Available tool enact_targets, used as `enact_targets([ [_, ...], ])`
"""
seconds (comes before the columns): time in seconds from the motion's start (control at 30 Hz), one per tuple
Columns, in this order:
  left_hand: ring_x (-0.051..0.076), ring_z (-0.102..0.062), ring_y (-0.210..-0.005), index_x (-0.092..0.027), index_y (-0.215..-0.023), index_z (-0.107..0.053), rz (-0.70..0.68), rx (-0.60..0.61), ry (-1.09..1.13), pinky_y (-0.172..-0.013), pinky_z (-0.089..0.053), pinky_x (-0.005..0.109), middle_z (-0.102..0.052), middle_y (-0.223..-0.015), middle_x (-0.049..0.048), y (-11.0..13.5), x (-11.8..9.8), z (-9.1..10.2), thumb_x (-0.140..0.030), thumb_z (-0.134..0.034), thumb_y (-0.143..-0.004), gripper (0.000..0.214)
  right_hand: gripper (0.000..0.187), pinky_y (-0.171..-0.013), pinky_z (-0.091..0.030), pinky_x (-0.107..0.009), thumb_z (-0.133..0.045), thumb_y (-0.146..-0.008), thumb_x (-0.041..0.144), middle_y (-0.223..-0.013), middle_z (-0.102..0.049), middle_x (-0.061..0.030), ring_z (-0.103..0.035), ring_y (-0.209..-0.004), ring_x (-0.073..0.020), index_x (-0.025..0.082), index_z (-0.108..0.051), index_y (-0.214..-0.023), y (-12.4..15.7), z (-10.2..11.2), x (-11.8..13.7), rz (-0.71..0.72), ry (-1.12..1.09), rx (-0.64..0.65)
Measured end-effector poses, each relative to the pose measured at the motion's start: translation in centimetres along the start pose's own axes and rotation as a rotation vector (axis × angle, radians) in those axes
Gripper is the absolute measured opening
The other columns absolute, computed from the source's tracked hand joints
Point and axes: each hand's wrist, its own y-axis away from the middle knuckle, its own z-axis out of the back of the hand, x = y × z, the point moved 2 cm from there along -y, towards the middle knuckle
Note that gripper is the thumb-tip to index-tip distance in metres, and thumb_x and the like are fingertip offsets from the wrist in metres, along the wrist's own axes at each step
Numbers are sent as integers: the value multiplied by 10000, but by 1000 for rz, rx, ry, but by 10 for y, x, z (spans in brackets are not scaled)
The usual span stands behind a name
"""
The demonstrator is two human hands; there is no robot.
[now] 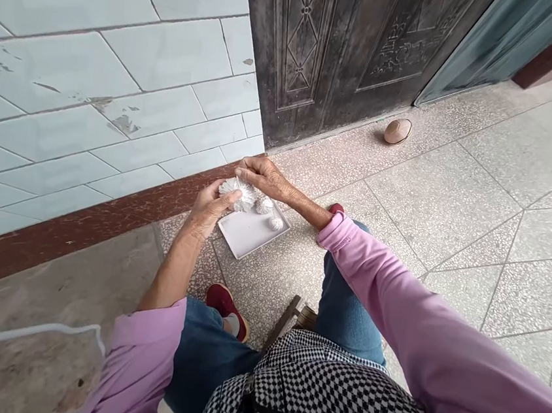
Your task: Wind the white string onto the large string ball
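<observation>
A white spiky, flower-like ornament (238,193) is held just above the far corner of a white square tray (248,233) on the terrazzo floor. My left hand (209,209) is closed on its near side, thumb against it. My right hand (264,176) reaches over from the right and pinches its top with closed fingers. Two smaller white ornaments (270,212) lie on the tray beside it. Both arms wear pink sleeves.
A tiled wall with a red-brown skirting (81,229) runs along the left. A dark metal door (342,49) stands ahead, a brown round object (397,130) before it. My red shoe (226,306), a wooden stool edge (294,313) and a white cable (21,331) are near.
</observation>
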Motion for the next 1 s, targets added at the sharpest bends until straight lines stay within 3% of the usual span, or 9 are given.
enact_targets([
  [0.13,281,-815,-1032,-189,-1239,-849,-55,20,11,-844,-692,334,-856,-1177,113,-2,1,2,-635,-1226,-603,863,400,-652,-348,-264,-808,-1288,229,-783,-512,58,-418,-723,-135,205,-620,-935,-6,0,-6,-85,-80,-25],
  [0.27,407,-849,-1251,-190,-1288,-857,-111,60,110,-940,-755,423,-861,-1267,181,-1,-1,-4,-754,-1205,-622,939,354,-654,-352,-254,-767,-1306,190,-775,-516,70,-399,-708,-123,199,-635,-978,-10,-1,-13,-171,-112,-50],
  [0.4,484,-778,-1533,-216,-1232,-829,-166,-40,247,-1091,-773,472,-851,-1351,230,-3,-4,-7,-878,-1179,-616,969,377,-744,-404,-242,-696,-1301,134,-804,-536,55,-497,-787,-137,190,-618,-936,-10,-11,-15,-166,-8,-79],
  [0.47,487,-745,-1583,-235,-1192,-799,-188,-112,295,-1103,-772,460,-843,-1368,239,-6,-5,-3,-884,-1178,-600,957,384,-814,-430,-259,-693,-1292,111,-848,-588,30,-570,-864,-158,181,-626,-921,-5,-19,-13,-149,115,-19],
  [0.6,469,-768,-1497,-256,-1131,-773,-206,-232,293,-1033,-771,447,-840,-1308,212,-13,-5,11,-810,-1191,-569,892,367,-872,-435,-301,-699,-1334,140,-923,-670,-5,-598,-899,-170,162,-684,-968,10,-33,-5,-84,240,207],
  [0.73,367,-819,-1250,-256,-1110,-765,-218,-338,176,-935,-730,400,-829,-1204,126,-18,3,21,-696,-1175,-594,793,391,-829,-427,-285,-740,-1354,213,-899,-662,2,-580,-859,-159,162,-700,-968,19,-35,1,-31,196,293],
  [0.87,267,-785,-1052,-244,-1163,-798,-214,-412,16,-841,-629,306,-825,-1121,54,-23,9,24,-530,-1206,-518,815,341,-800,-428,-263,-742,-1370,254,-869,-647,19,-563,-838,-147,138,-761,-1050,16,-27,5,-47,99,260],
  [1.0,283,-815,-1057,-222,-1187,-842,-203,-291,-70,-874,-650,313,-860,-1120,65,-21,8,21,-520,-1228,-548,804,380,-741,-448,-245,-771,-1364,283,-823,-617,26,-536,-771,-135,154,-719,-1010,7,-11,8,-63,-37,121],
])
